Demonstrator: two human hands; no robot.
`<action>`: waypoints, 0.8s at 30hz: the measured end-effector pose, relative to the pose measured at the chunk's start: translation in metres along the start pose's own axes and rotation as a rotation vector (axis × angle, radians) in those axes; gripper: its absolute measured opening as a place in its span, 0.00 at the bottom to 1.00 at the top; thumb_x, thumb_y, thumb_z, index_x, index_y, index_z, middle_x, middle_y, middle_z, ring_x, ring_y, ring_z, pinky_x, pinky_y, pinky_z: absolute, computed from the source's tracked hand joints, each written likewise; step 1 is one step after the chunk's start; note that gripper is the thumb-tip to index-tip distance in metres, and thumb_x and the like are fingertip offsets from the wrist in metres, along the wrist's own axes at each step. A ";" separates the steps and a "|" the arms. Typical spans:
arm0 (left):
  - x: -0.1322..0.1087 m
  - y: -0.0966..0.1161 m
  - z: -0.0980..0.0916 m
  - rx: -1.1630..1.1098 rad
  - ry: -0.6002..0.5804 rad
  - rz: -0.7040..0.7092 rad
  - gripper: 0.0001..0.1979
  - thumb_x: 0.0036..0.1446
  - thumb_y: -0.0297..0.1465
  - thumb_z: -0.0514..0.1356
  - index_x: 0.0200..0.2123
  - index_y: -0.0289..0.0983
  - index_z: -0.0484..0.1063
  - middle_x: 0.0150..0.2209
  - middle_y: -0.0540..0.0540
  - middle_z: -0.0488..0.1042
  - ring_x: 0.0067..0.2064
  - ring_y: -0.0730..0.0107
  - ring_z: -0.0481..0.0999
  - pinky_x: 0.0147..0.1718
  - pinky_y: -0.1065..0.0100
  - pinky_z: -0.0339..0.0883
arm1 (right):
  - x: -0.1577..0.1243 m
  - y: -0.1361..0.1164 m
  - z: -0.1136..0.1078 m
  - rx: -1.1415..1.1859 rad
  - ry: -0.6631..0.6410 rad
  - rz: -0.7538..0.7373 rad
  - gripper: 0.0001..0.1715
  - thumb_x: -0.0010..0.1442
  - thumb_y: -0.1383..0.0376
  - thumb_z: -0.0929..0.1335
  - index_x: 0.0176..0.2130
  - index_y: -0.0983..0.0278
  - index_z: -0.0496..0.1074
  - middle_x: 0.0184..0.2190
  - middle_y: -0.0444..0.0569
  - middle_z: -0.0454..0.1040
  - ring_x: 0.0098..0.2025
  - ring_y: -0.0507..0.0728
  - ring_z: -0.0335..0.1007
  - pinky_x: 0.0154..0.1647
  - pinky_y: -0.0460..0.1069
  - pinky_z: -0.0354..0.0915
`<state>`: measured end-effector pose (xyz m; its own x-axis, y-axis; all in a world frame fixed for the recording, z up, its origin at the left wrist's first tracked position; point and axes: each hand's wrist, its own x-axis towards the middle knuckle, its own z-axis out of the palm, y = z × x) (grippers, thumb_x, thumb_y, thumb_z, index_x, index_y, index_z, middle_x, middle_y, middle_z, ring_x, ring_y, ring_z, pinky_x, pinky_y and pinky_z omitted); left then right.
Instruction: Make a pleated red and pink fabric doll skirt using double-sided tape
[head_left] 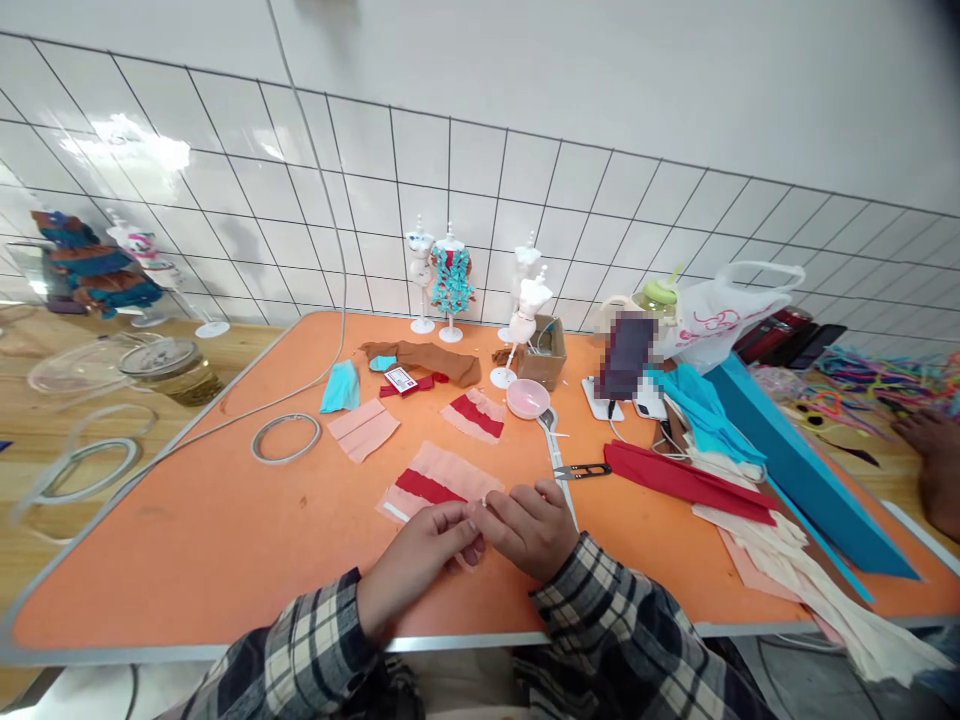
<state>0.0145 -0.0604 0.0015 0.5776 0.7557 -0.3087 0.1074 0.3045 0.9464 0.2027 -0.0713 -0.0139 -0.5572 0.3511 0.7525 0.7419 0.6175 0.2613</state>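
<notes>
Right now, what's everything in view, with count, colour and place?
Table: one, orange, centre.
Mannequins: four, white, table back.
Panels: two, pink and red, table middle.
Plain cloth: one, pink, left of panels.
Ring: one, grey, table left.
Crumpled cloth: one, brown, table back.
Cardboard box: one, brown, table back.
Bowl: one, pink, before the box.
Snips: one, black, right of centre.
Folded cloth: one, red, right of snips.
Trailing cloth: one, cream, right.
Sheet: one, blue, table right.
Plastic bag: one, white, back right.
Jar: one, clear, left side.
Co-worker's hand: one, right edge.
Sleeves: two, plaid, bottom.
Left hand: one, bare, lower centre.
Right hand: one, bare, touching left.
</notes>
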 end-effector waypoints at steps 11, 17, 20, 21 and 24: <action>-0.010 0.000 -0.010 0.128 0.011 0.099 0.16 0.58 0.43 0.60 0.30 0.35 0.75 0.30 0.47 0.78 0.33 0.68 0.74 0.35 0.69 0.64 | -0.003 0.011 -0.015 0.631 -0.141 0.434 0.28 0.66 0.48 0.62 0.56 0.62 0.68 0.48 0.53 0.77 0.48 0.59 0.69 0.50 0.55 0.61; -0.017 0.003 -0.004 0.614 0.046 0.164 0.13 0.59 0.38 0.57 0.30 0.37 0.77 0.30 0.47 0.78 0.33 0.67 0.73 0.33 0.69 0.62 | 0.005 0.005 -0.015 1.195 -0.527 0.792 0.23 0.60 0.48 0.69 0.42 0.63 0.78 0.38 0.50 0.80 0.41 0.57 0.75 0.45 0.51 0.68; -0.017 0.003 -0.001 0.744 0.103 0.182 0.13 0.60 0.35 0.55 0.30 0.39 0.77 0.30 0.48 0.78 0.33 0.67 0.74 0.33 0.69 0.63 | -0.001 0.002 -0.009 1.167 -0.589 0.976 0.15 0.53 0.55 0.74 0.34 0.64 0.79 0.30 0.48 0.79 0.34 0.55 0.73 0.37 0.48 0.68; -0.016 0.003 -0.001 0.776 0.117 0.199 0.12 0.60 0.35 0.55 0.30 0.39 0.77 0.30 0.48 0.78 0.33 0.67 0.74 0.33 0.69 0.63 | -0.003 0.001 -0.007 1.164 -0.596 1.002 0.13 0.52 0.56 0.74 0.32 0.64 0.78 0.29 0.47 0.78 0.33 0.54 0.72 0.36 0.48 0.67; -0.015 0.000 0.001 0.862 0.137 0.251 0.12 0.60 0.35 0.55 0.31 0.40 0.77 0.30 0.47 0.78 0.33 0.66 0.75 0.33 0.69 0.65 | -0.008 0.000 -0.003 1.238 -0.643 1.047 0.10 0.49 0.60 0.74 0.29 0.65 0.76 0.25 0.45 0.74 0.29 0.52 0.68 0.31 0.46 0.64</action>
<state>0.0067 -0.0716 0.0065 0.5702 0.8206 -0.0401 0.5916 -0.3762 0.7131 0.2082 -0.0765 -0.0184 -0.3440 0.9296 -0.1325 0.3265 -0.0139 -0.9451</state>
